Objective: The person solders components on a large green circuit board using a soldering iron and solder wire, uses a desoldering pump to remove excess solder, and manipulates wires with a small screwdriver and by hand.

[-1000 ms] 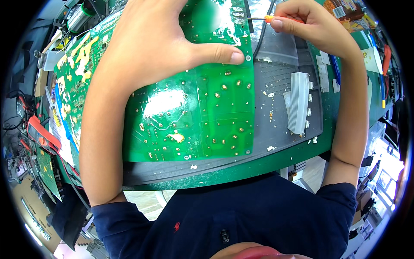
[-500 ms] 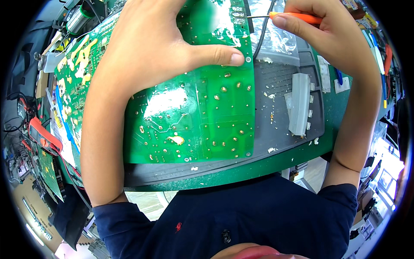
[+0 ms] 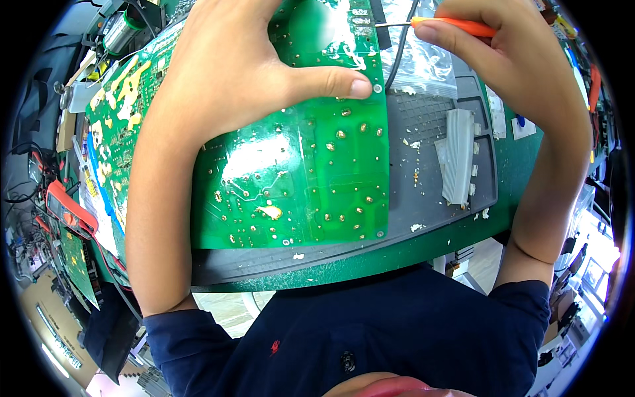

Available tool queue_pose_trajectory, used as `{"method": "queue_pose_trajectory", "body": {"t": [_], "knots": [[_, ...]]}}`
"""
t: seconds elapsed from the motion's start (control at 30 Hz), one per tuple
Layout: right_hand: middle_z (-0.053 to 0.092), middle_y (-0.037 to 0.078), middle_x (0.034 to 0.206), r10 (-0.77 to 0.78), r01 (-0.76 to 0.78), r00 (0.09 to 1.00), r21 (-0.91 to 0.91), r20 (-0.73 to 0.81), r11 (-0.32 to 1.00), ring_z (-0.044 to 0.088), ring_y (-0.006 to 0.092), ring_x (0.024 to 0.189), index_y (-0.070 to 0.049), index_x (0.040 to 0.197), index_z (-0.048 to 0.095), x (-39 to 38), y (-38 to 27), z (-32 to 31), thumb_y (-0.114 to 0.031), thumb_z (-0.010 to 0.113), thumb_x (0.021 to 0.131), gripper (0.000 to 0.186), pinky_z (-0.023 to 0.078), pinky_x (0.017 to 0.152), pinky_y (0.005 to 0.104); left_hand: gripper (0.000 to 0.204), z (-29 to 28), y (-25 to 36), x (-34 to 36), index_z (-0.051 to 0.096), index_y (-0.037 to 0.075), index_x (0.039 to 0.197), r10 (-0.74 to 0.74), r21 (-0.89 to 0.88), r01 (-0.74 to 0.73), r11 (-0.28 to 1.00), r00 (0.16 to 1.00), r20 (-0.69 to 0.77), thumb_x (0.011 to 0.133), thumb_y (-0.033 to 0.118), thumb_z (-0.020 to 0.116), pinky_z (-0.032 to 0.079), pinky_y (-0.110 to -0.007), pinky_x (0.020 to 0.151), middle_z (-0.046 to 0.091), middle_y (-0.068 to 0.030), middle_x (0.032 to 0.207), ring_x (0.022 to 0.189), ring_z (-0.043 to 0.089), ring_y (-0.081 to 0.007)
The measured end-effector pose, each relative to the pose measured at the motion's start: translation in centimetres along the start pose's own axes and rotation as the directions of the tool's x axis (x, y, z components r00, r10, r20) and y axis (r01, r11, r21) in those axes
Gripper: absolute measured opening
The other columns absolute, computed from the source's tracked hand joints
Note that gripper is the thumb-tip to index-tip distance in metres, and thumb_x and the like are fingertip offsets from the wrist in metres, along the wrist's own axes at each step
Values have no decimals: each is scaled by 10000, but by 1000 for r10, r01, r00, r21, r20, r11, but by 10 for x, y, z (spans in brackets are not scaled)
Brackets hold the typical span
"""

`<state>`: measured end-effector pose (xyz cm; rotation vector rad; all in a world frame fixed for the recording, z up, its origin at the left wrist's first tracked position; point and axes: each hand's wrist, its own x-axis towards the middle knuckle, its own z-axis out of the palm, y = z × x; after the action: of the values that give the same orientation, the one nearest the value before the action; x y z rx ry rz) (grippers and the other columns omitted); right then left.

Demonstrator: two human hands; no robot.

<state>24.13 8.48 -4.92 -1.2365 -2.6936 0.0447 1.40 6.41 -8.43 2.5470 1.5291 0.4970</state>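
A gray mat (image 3: 411, 198) lies under the circuit board (image 3: 311, 192); the left hand (image 3: 231, 73) spreads wide over the board, apparently to steady it. The right hand (image 3: 499, 66) pinches a screwdriver (image 3: 460, 26) sideways, aimed at the board's right edge; tip contact is hard to tell.

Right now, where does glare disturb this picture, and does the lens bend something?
Head view: strong white glare hides some detail on the green circuit board; head view: smaller highlights streak the clear plastic bag; head view: the green table has a curved near edge, fitting fisheye distortion.
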Motion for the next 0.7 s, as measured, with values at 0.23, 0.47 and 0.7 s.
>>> {"method": "queue_pose_trajectory", "body": {"t": [0.23, 0.47, 0.7], "knots": [[470, 151, 501, 53, -53, 999, -33, 3, 998, 404, 298, 443, 23, 632, 629, -6, -5, 4, -261, 776, 909, 423, 340, 482, 388, 1158, -3, 6, -2, 557, -80, 1365, 56, -48, -57, 997, 998, -19, 582, 707, 891, 427, -468, 1035, 624, -227, 1181, 1177, 578, -370], [468, 141, 500, 24, -25, 999, -68, -26, 997, 408, 277, 442, 27, 639, 630, -12, -11, 1, -267, 771, 914, 426, 344, 481, 382, 1178, -3, 5, 0, 553, -83, 1372, 25, -35, -25, 999, 1000, 1, 577, 719, 888, 427, -468, 1042, 622, -233, 1188, 1186, 577, -374], [467, 131, 498, 18, -22, 999, -98, -40, 995, 411, 256, 442, 31, 645, 631, -18, -17, 1, -273, 766, 918, 430, 348, 481, 376, 1164, -3, 0, -4, 552, -90, 1369, 99, -74, -103, 992, 994, -48, 581, 694, 898, 428, -460, 1028, 620, -228, 1168, 1162, 580, -373]]}}
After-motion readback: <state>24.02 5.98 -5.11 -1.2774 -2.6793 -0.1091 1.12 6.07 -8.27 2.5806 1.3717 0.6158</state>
